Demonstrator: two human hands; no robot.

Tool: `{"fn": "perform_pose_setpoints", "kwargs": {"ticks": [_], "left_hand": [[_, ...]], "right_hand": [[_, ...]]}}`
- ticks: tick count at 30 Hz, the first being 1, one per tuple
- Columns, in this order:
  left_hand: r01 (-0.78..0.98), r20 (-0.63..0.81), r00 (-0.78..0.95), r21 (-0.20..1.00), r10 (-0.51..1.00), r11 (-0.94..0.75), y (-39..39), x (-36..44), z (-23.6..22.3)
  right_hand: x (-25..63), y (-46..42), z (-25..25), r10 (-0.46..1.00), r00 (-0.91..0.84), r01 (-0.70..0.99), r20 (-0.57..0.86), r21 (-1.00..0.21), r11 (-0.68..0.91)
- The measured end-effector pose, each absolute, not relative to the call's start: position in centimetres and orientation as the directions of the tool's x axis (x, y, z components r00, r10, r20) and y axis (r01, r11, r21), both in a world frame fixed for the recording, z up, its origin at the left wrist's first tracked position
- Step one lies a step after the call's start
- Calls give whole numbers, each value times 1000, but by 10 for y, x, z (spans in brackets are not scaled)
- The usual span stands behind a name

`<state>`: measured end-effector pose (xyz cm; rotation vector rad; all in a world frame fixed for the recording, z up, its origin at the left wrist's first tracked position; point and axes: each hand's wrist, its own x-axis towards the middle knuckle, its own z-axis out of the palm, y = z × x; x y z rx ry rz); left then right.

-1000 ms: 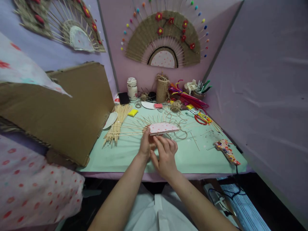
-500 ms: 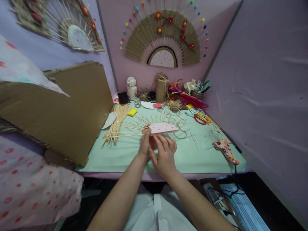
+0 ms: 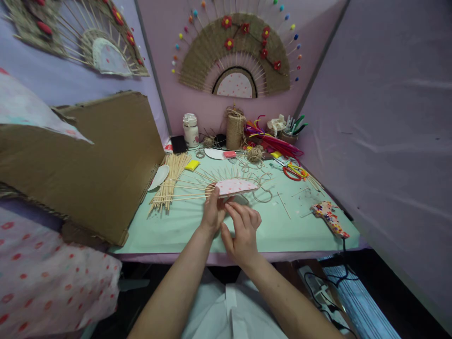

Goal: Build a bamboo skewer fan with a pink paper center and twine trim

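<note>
My left hand (image 3: 212, 213) grips the left end of a half-circle fan base (image 3: 237, 186) covered in white cloth with pink dots, its thumb on top. Thin wooden sticks (image 3: 192, 188) fan out from the curved edge, to the left and toward the back. Just below the straight edge is my right hand (image 3: 243, 231), fingers loosely bent and thumb apart, with nothing visible in it. Its fingertips sit close to the left hand's; whether they touch is unclear. A pile of loose wooden sticks (image 3: 173, 181) lies behind the left ends of the fan's sticks.
On the right lie a flower-patterned glue gun (image 3: 330, 219), with its cord over the edge, and scissors (image 3: 293, 172). Twine roll (image 3: 235, 129), white jar (image 3: 191, 130) and pen cup (image 3: 290, 136) stand at the back. Cardboard (image 3: 106, 160) rises on the left. A finished fan (image 3: 197, 61) hangs ahead.
My right hand has drawn slightly down from the fan base's straight edge. The left hand keeps its hold on the base. The whole view has shifted a little.
</note>
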<state>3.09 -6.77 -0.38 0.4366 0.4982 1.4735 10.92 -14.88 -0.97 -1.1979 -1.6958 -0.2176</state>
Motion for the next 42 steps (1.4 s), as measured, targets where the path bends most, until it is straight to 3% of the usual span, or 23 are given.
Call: {"fn": "perform_pose_setpoints", "kwargs": {"ticks": [27,42], "left_hand": [[-738,-40,0,674,999,27,-72,33,-2],[-745,-42,15,666,999,39,-70,32,-6]], "right_hand": [[103,-143,-6,635,-37,781,771,-374,500],[106,-144,-9,638,-31,792,769,-371,486]]}}
